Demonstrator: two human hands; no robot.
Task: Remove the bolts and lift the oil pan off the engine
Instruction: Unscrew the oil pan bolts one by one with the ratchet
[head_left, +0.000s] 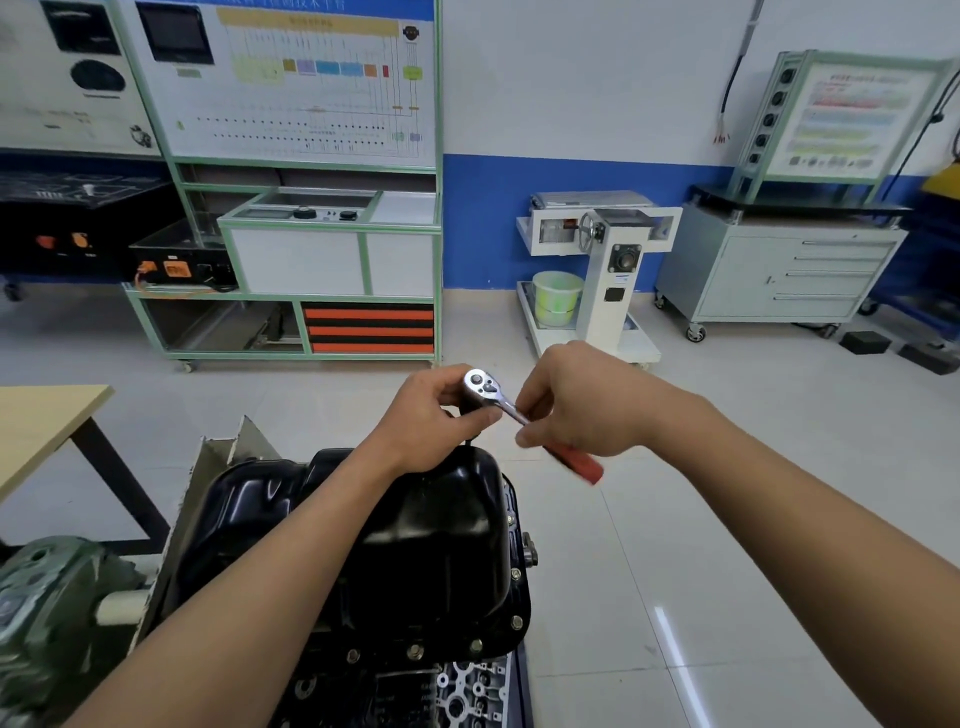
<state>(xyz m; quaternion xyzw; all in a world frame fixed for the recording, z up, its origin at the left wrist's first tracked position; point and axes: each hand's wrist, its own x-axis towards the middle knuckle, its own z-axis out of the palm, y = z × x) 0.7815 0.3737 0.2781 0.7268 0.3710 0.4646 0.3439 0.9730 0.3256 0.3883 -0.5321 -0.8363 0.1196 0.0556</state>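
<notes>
A glossy black oil pan (436, 551) sits on the upturned engine (462, 696) in the lower middle. Several bolts (516, 621) line its right and near flange. Above the pan's far end, a chrome ratchet wrench (484, 385) with a red handle is held level. My left hand (431, 415) grips the ratchet's head from the left, with a dark extension hanging under it toward the pan's far edge. My right hand (582, 400) grips the shaft and the red handle. The socket end is hidden behind my left hand.
A wooden table (47, 415) stands at the left. A green engine-stand gearbox (57, 618) is at the lower left. Training boards, a white engine stand (608, 270) and a grey tool cabinet (779, 270) line the far wall. Tiled floor lies to the right.
</notes>
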